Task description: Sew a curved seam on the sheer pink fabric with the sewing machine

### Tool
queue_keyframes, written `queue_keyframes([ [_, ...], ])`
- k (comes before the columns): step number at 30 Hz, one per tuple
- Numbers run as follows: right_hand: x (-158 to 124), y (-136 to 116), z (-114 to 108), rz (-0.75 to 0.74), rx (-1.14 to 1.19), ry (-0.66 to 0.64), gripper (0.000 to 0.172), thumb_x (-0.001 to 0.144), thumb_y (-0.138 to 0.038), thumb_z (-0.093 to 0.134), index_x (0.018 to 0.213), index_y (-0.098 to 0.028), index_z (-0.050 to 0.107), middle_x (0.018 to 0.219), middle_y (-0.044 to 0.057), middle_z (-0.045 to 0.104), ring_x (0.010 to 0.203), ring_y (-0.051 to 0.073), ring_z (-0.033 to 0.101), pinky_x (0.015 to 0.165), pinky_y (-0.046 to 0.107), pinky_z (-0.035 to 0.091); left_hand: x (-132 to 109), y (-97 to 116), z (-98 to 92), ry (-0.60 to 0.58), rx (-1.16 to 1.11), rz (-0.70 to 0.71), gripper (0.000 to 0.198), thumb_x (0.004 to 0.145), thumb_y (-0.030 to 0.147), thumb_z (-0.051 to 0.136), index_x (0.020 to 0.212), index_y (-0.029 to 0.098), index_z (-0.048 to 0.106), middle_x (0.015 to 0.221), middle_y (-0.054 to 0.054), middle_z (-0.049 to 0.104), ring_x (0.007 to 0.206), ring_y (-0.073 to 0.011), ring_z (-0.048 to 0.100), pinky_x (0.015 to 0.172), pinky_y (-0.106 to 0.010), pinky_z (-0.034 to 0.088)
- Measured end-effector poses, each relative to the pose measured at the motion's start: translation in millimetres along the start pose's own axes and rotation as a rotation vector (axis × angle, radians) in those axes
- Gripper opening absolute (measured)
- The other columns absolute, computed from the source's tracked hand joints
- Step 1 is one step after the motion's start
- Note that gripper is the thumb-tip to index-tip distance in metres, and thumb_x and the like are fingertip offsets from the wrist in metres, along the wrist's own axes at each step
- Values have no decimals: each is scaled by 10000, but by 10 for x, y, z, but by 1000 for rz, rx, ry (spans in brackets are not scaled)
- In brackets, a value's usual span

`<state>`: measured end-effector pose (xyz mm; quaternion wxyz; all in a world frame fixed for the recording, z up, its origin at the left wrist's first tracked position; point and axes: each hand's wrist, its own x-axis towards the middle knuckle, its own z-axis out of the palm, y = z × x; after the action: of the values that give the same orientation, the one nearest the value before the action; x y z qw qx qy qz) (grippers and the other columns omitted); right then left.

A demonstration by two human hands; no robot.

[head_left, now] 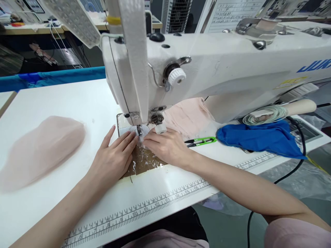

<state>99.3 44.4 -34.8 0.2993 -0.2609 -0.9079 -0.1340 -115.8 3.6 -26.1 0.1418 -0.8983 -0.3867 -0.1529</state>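
A small pale, whitish piece of fabric [131,129] lies under the presser foot [139,130] of a white sewing machine [219,62]. My left hand [113,156] rests flat on the left of it, fingers stretched out and fingertips close to the foot. On the other side, my right hand [169,147] has its fingers bent together at the fabric's right edge, pinching it; the fingertips are partly hidden by the machine head. Under both hands is a brown, tape-covered plate [146,160].
Sheer pink fabric [46,148] lies at the left. Folded pink fabric [191,115] sits behind my right hand. Green thread snips [203,141] and a blue cloth [258,137] lie to the right. A printed ruler [144,208] runs along the table's front edge, and a black cable [292,170] hangs at right.
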Motion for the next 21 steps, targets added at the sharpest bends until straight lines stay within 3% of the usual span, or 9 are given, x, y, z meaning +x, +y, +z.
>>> queue_keyframes([
  [10, -38, -91, -91, 11, 84, -15, 197, 950, -192, 535, 905, -138, 719, 946, 33, 742, 895, 172, 641, 736, 301, 462, -18, 71, -40, 27, -67, -20, 419, 910, 145, 440, 1307, 128, 571, 1266, -137, 649, 1163, -269, 632, 1184, -587, 245],
  [21, -40, -94, -116, 99, 162, -77, 165, 925, -224, 592, 947, -137, 729, 931, 48, 710, 812, 161, 598, 756, 317, 453, -4, 43, -39, 4, -49, -23, 396, 924, 141, 430, 1282, 72, 584, 1278, -152, 639, 1188, -271, 614, 1213, -565, 184],
])
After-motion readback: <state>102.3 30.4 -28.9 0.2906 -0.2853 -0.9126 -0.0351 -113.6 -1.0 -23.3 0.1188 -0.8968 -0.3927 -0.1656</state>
